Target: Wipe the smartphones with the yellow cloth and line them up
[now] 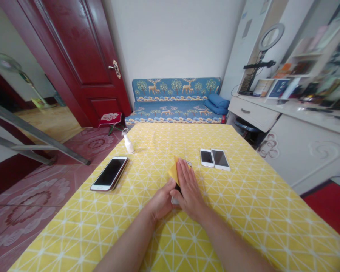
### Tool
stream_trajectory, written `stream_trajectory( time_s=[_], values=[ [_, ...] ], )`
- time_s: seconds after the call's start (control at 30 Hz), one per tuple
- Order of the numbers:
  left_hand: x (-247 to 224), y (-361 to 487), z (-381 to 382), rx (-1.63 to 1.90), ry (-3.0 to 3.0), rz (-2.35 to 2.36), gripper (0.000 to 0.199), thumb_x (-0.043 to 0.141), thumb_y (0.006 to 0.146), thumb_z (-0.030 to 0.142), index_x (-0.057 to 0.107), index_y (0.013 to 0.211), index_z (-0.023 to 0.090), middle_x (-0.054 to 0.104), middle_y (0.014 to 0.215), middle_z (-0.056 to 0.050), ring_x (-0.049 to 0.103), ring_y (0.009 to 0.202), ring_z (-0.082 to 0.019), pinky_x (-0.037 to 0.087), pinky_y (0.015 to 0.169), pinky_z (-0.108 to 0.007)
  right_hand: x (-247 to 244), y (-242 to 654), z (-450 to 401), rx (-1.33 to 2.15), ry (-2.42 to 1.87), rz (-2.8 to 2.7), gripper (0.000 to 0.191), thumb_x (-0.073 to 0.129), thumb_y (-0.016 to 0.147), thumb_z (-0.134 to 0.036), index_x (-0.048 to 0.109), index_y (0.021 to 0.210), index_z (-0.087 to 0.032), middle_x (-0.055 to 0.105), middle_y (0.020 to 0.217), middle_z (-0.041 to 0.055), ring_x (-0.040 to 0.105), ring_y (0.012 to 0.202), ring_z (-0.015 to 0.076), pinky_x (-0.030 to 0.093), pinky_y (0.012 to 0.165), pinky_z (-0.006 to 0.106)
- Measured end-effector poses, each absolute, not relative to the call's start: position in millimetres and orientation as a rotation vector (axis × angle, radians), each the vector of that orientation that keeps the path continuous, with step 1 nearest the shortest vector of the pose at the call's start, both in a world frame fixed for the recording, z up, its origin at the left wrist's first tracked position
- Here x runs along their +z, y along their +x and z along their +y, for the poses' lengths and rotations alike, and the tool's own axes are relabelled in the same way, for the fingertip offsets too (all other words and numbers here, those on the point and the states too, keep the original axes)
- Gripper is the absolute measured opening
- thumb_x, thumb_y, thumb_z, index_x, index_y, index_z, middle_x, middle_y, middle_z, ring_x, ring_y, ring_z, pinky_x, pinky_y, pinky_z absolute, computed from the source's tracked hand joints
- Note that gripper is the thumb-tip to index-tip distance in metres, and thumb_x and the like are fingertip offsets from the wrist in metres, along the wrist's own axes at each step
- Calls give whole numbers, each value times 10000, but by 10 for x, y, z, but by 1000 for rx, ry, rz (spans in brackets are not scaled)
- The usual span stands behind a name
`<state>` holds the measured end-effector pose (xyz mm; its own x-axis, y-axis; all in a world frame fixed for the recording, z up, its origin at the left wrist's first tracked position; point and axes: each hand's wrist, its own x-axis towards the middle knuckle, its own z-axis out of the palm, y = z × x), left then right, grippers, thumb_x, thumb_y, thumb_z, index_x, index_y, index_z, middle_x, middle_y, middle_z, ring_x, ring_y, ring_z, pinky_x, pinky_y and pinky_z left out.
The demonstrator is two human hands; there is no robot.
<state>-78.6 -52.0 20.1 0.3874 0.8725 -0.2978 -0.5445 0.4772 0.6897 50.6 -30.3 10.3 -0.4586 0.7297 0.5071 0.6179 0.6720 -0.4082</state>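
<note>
Under right hand [189, 186], probably a phone [174, 201]

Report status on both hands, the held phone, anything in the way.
Left hand gripping phone. Right hand laid over yellow cloth, phone mostly covered. White bottle standing apart, not in the way.

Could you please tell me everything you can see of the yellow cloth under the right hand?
The yellow cloth looks plain, thin and soft, with a pointed corner toward the far side. It appears to lie over a white-edged phone, beneath the fingers of the right hand, which cover part of it. The visible piece lies just beyond the left hand; its full shape is hidden.
</note>
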Motion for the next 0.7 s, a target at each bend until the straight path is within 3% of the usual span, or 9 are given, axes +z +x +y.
stream_trajectory(
  time_s=[0.17, 0.37, 0.6, 0.7],
  values=[
    [259, -736, -529, 1000, 607, 621, 489, 626, 824, 330, 518, 1301, 311, 625, 1238, -76, 593, 1123, -269, 491, 902, -418, 75, 569, -194, 246, -1093, -2087, 696, 242, 968, -500, -152, 1483, -247, 12, 1586, 80, -2, 1449, 266, 114, 1141, 567],
    [201, -748, -521, 954, 671, 568, 482, 597, 840, 380, 519, 1300, 259, 633, 1205, -126, 617, 1068, -298, 526, 800, -408, 42, 614, -109, 224, -1110, -1997, 707, 253, 960, -522, -136, 1488, -256, -5, 1586, 76, -14, 1448, 275, 142, 1137, 568],
    [171, -722, -434, 1031, 536, 752, 408, 601, 811, 397, 637, 1144, 164, 693, 1066, -123, 632, 1031, -277, 488, 899, -405, 128, 509, -271, 232, -952, -2225, 787, 243, 916, -624, -45, 1507, -192, 61, 1579, 107, 54, 1447, 269, 144, 1152, 530],
    [104, -751, -351, 1218, 545, 799, 444, 590, 810, 407, 617, 1192, 182, 703, 1023, -103, 599, 1094, -295, 461, 952, -418, 160, 439, -363, 240, -869, -2322, 858, 253, 873, -688, 9, 1511, -170, 103, 1572, 119, 93, 1444, 271, 158, 1158, 509]
  ],
)
